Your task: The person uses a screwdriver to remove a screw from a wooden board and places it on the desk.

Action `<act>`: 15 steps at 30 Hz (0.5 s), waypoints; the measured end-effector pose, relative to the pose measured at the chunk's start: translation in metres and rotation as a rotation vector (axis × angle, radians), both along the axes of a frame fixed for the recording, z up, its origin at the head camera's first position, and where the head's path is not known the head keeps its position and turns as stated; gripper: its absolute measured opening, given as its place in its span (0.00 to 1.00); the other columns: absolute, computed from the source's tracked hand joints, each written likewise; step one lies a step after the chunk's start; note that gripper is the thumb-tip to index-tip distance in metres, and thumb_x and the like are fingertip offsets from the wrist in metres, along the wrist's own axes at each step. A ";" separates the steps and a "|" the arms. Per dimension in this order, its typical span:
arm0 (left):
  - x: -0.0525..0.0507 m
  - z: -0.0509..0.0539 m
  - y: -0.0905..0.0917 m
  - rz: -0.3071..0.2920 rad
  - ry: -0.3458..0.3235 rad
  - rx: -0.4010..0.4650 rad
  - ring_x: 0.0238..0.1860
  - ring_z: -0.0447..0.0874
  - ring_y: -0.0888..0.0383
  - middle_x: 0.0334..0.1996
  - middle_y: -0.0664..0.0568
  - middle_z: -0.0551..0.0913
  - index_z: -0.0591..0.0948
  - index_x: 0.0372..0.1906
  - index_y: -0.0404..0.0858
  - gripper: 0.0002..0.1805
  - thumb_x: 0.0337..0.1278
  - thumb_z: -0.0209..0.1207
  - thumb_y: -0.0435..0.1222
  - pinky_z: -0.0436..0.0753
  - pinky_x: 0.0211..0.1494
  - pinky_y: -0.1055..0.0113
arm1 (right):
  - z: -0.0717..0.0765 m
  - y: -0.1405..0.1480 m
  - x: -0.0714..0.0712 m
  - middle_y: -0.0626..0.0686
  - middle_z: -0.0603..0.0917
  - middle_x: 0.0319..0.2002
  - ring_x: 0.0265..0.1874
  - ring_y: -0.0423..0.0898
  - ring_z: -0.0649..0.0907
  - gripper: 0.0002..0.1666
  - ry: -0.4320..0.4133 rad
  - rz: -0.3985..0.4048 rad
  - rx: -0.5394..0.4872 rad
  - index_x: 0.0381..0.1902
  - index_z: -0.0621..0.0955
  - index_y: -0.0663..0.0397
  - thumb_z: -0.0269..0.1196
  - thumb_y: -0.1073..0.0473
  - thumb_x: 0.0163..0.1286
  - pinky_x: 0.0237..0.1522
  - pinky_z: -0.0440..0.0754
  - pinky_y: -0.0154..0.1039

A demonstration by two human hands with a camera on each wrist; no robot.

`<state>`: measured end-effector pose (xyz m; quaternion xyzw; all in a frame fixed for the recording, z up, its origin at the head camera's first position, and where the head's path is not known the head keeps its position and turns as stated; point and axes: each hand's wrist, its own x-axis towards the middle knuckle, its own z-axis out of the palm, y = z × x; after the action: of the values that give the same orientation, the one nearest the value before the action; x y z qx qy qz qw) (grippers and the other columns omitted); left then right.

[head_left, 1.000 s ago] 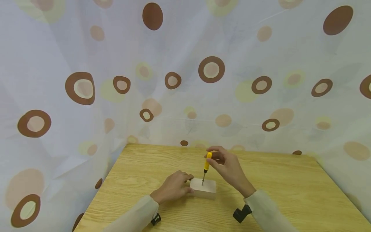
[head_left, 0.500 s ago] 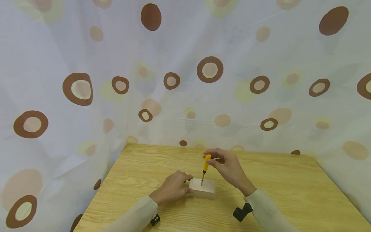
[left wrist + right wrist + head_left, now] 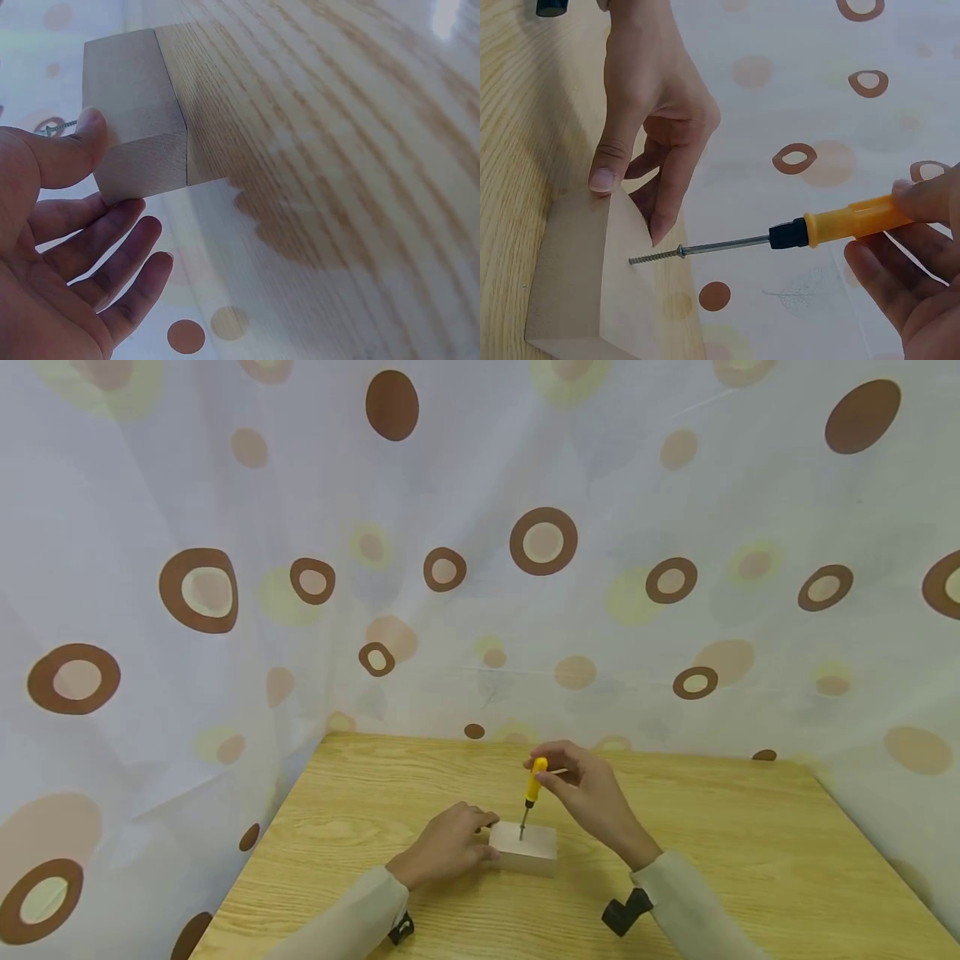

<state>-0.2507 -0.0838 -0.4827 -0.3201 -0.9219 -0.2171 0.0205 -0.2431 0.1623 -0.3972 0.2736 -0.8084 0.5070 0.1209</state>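
A pale wooden block (image 3: 523, 862) lies on the table, gripped at its left end between the thumb and fingers of my left hand (image 3: 447, 846). A screw (image 3: 656, 257) stands in the block's top face, much of its thread showing above the wood. The screwdriver (image 3: 533, 782) has a yellow handle and a black collar; its tip meets the screw head. My right hand (image 3: 592, 793) pinches the handle near its top end. The left wrist view shows the thumb against the block (image 3: 135, 90) and the screw (image 3: 58, 128) beyond it.
The wood-grain table (image 3: 360, 802) extends around the block on all sides. Behind it and at its sides hangs a white curtain (image 3: 480, 610) with brown and beige circles. A black wrist device (image 3: 627, 912) is under the right sleeve.
The screwdriver handle and right-hand fingers have shifted slightly over the last second, while the tip stays at the screw. The left hand keeps its hold on the block.
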 end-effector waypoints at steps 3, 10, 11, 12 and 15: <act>0.000 -0.001 0.000 0.005 -0.005 0.000 0.47 0.82 0.59 0.54 0.51 0.87 0.84 0.61 0.38 0.28 0.61 0.71 0.48 0.83 0.46 0.66 | -0.002 -0.001 0.001 0.43 0.87 0.47 0.44 0.44 0.86 0.16 0.024 -0.025 -0.008 0.55 0.83 0.41 0.69 0.57 0.71 0.45 0.86 0.38; 0.000 -0.002 0.000 0.011 -0.005 -0.013 0.47 0.82 0.60 0.55 0.50 0.86 0.83 0.62 0.38 0.28 0.62 0.70 0.48 0.82 0.46 0.67 | -0.005 0.000 0.000 0.46 0.87 0.47 0.43 0.44 0.86 0.18 0.066 -0.052 -0.018 0.56 0.86 0.43 0.71 0.60 0.69 0.46 0.86 0.38; 0.000 -0.002 0.000 0.012 -0.009 -0.012 0.48 0.82 0.60 0.56 0.50 0.86 0.83 0.62 0.38 0.29 0.62 0.70 0.48 0.83 0.46 0.67 | -0.005 0.000 -0.001 0.48 0.87 0.47 0.44 0.45 0.86 0.18 0.060 -0.048 -0.017 0.57 0.85 0.44 0.70 0.61 0.70 0.46 0.86 0.38; 0.001 -0.001 0.000 0.014 -0.011 -0.010 0.48 0.82 0.60 0.56 0.50 0.86 0.83 0.62 0.38 0.29 0.61 0.70 0.48 0.83 0.47 0.66 | -0.004 0.000 -0.001 0.49 0.87 0.48 0.45 0.45 0.86 0.18 0.051 -0.045 -0.016 0.57 0.85 0.44 0.69 0.61 0.71 0.47 0.86 0.37; 0.001 -0.001 0.000 0.019 -0.020 -0.005 0.49 0.82 0.59 0.57 0.50 0.85 0.82 0.63 0.38 0.29 0.62 0.70 0.48 0.83 0.48 0.66 | -0.003 0.000 0.000 0.50 0.87 0.49 0.45 0.45 0.86 0.18 0.035 -0.033 -0.019 0.59 0.85 0.43 0.68 0.60 0.73 0.47 0.85 0.37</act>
<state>-0.2493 -0.0836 -0.4838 -0.3092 -0.9257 -0.2176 0.0124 -0.2432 0.1620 -0.4007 0.2678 -0.8056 0.5079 0.1461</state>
